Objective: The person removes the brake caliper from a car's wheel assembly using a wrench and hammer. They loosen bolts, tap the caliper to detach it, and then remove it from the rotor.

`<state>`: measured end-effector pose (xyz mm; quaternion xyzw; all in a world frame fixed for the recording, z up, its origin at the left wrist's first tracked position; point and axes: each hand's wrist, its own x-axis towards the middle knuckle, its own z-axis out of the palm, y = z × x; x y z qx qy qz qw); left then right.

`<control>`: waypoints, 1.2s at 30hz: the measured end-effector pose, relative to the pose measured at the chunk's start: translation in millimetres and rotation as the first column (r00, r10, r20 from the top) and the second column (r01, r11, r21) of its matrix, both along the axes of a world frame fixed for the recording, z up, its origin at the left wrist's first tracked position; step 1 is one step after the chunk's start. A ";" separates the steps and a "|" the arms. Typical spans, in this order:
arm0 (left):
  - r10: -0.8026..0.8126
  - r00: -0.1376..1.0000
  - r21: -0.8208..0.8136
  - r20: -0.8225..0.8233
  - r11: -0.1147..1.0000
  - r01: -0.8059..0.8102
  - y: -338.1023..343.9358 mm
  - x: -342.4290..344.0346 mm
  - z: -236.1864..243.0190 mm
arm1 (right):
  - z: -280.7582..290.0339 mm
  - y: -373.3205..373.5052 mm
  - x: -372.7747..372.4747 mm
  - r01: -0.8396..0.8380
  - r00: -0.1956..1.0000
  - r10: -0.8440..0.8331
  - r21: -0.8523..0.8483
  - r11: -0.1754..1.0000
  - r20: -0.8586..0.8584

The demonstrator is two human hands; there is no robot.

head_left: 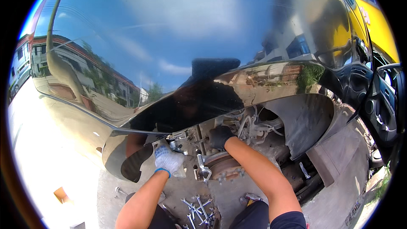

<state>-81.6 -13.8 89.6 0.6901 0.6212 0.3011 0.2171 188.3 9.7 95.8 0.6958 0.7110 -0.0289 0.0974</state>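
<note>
My left hand (168, 160), in a pale knitted glove with a blue cuff, is curled at the wheel-arch edge of a glossy dark car. Beside its fingers sits a small metal part (173, 143); whether the hand grips it is unclear. My right hand (221, 138), in a black glove, is closed beside an upright metal rod (200, 139); anything in its grasp is hidden. Between and below the hands are a silvery metal bracket (203, 167) and a rusty brake disc (224, 166). No wheel covers the hub.
Several wrenches (197, 210) lie on the ground between my knees. Cables (254, 125) and a grey wheel-arch liner (309, 123) are right of my hands. The dark body panel (169, 38) overhangs the work area. An open car door (379, 106) stands at far right.
</note>
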 end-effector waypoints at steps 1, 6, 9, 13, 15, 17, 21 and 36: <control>0.014 1.000 -0.017 -0.009 1.000 -0.014 2.4 -0.9 -1.7 | 1.6 -5.0 1.0 -0.006 0.999 0.011 0.115 0.993 -0.035; -0.016 0.999 -0.082 -0.051 0.997 0.011 17.2 -13.8 -4.0 | 7.6 -15.4 8.8 -0.039 0.993 0.097 0.565 0.824 -0.072; -0.036 0.995 -0.122 -0.098 0.992 0.024 24.6 -18.5 -8.1 | 11.2 -17.7 12.1 -0.033 0.992 0.097 0.587 0.809 -0.078; -0.005 0.991 -0.003 -0.137 1.000 0.005 26.8 -16.3 -28.8 | 28.0 -23.3 -1.8 -0.034 0.992 0.084 0.448 0.893 -0.092; -0.018 0.992 -0.016 -0.123 1.000 0.016 29.2 -4.9 -30.1 | 16.6 -17.6 6.4 -0.025 0.994 0.070 0.445 0.895 -0.086; -0.031 0.992 -0.024 -0.119 0.999 0.028 22.3 6.8 -22.3 | 10.1 -15.4 12.0 -0.036 0.992 0.086 0.444 0.895 -0.093; -0.066 0.995 -0.115 -0.068 0.992 0.058 10.5 21.7 1.9 | 4.7 -11.0 17.6 -0.021 0.993 0.071 0.466 0.885 -0.091; -0.086 0.993 -0.138 -0.076 0.988 0.075 19.1 17.7 18.5 | 18.5 -19.2 11.3 -0.023 0.988 0.113 0.620 0.784 -0.105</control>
